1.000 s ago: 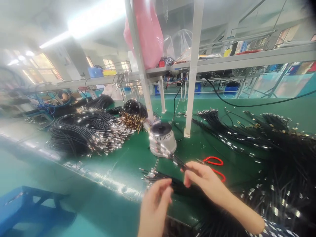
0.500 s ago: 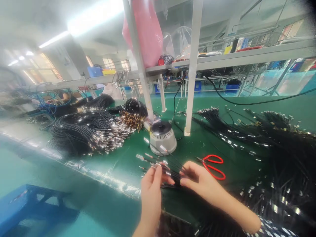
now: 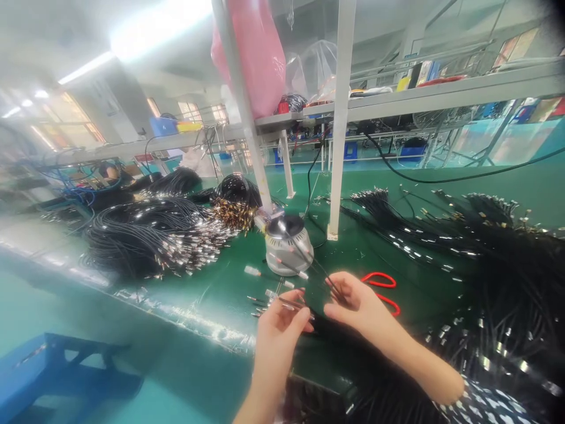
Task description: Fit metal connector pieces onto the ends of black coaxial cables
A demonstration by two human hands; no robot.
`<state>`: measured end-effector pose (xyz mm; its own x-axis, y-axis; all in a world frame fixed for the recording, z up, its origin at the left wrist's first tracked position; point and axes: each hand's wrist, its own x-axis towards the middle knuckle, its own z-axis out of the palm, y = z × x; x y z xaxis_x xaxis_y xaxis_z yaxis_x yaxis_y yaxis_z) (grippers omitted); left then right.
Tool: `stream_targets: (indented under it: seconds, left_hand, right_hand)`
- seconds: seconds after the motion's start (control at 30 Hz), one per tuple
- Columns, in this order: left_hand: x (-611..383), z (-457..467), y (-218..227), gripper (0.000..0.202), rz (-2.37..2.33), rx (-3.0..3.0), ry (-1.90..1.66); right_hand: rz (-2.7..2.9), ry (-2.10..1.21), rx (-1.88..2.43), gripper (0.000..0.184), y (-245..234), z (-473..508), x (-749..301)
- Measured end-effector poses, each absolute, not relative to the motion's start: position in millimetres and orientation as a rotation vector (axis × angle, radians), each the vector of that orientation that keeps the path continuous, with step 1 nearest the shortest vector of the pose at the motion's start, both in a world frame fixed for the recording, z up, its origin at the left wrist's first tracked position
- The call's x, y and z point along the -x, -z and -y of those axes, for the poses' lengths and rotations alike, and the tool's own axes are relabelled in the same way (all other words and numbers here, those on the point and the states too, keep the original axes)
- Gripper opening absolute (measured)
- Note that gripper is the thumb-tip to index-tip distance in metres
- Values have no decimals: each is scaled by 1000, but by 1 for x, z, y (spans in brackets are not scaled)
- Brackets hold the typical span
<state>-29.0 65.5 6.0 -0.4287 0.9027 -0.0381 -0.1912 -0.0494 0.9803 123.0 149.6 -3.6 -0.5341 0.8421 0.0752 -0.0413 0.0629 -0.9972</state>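
My left hand (image 3: 279, 333) pinches the metal-tipped end of a thin black cable (image 3: 289, 304) low in the middle of the view. My right hand (image 3: 359, 306) is closed round a small bunch of black cables (image 3: 309, 265) whose tips fan out up and to the left, over the grey round device (image 3: 289, 244). Both hands hover just above the green bench (image 3: 229, 282), a short gap between them. More cable ends lie flat under my left fingers.
Red-handled scissors (image 3: 383, 290) lie just right of my right hand. Big heaps of black cables sit at left (image 3: 150, 235) and right (image 3: 494, 265). White shelf posts (image 3: 338, 118) rise behind the device. A blue stool (image 3: 57, 368) stands below the bench edge.
My right hand lifted the bunch so its tips point up over the grey device. My left hand drew back slightly and pinched one cable end. The camera shifted slightly.
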Motion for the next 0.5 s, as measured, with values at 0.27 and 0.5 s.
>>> stream_targets:
  seconds: [0.27, 0.5]
  left_hand:
    - [34, -65, 6, 34, -1398, -770, -1721]
    - [47, -65, 21, 34, -1451, -802, -1754]
  right_hand:
    - [1739, -1486, 820, 22, -4, -150, -127]
    - [1779, -1428, 812, 22, -4, -148, -125]
